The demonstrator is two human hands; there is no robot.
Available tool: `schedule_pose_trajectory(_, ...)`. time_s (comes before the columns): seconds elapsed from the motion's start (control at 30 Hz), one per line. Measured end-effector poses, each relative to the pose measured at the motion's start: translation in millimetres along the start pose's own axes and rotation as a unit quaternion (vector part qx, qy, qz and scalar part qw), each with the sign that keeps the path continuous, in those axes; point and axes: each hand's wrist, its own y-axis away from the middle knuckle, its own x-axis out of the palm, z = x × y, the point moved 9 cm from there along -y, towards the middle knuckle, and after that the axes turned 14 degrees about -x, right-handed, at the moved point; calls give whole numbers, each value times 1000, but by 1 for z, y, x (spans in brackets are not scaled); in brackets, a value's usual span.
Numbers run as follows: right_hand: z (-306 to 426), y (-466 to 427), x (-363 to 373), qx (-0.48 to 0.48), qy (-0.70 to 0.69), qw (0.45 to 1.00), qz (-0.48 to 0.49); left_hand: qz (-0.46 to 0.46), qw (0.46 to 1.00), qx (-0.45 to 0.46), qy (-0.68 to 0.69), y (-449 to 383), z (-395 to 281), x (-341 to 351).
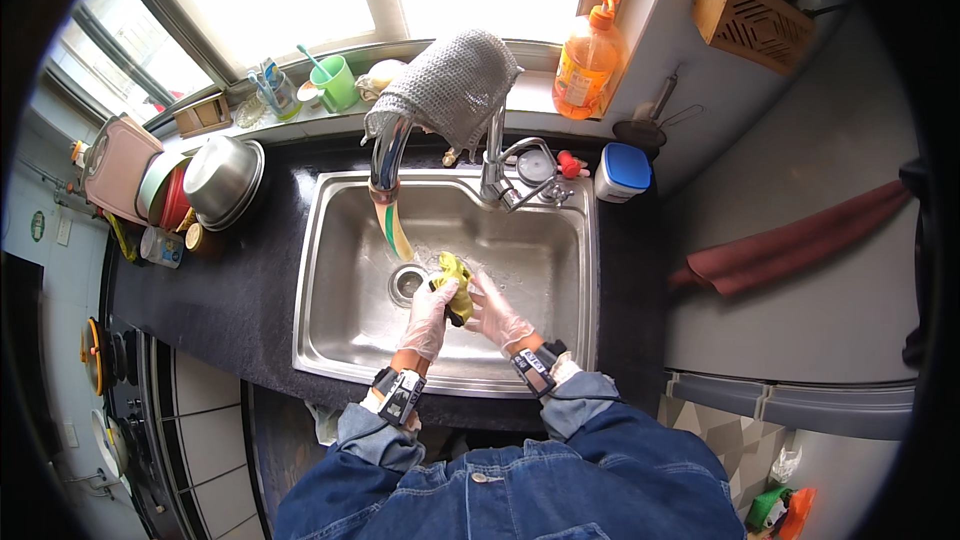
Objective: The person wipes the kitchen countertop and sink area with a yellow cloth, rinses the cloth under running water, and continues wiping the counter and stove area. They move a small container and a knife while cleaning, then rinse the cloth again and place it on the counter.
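Note:
Both hands wear clear plastic gloves over the stainless steel sink point(352, 367). My left hand point(429, 319) grips a crumpled yellow and black cloth point(454, 289) by its left side. My right hand point(495, 315) is at the cloth's right side, fingers spread and somewhat curled; whether they press on it is hard to tell. Left of the cloth lies the drain point(409, 283). A chrome faucet point(387, 157) with a striped hose end point(393, 229) points down above the basin, and a grey mesh cloth point(450, 86) drapes over its arch. No running water can be made out.
An orange soap pump bottle point(586, 64) and a green cup point(336, 82) stand on the windowsill. A blue-lidded tub point(624, 172) sits right of the sink. Metal bowls point(223, 180) lean at the counter's left. A dark red cloth point(795, 240) lies across the grey surface at right.

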Motion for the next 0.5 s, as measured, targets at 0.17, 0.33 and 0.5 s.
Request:
schedule_pose_trajectory(0.17, -14, -10, 7, -118, -176, 977, -18, -30, 999, -16, 34, -1, 29, -19)
schedule_pose_trajectory(0.33, -21, -8, 12, -121, -53, 991, -14, 56, 964, -58, 252, -13, 59, -19)
schedule_pose_trajectory(0.5, -13, -10, 28, -169, 213, 958, 92, -99, 975, -1, 198, -14, 58, -39)
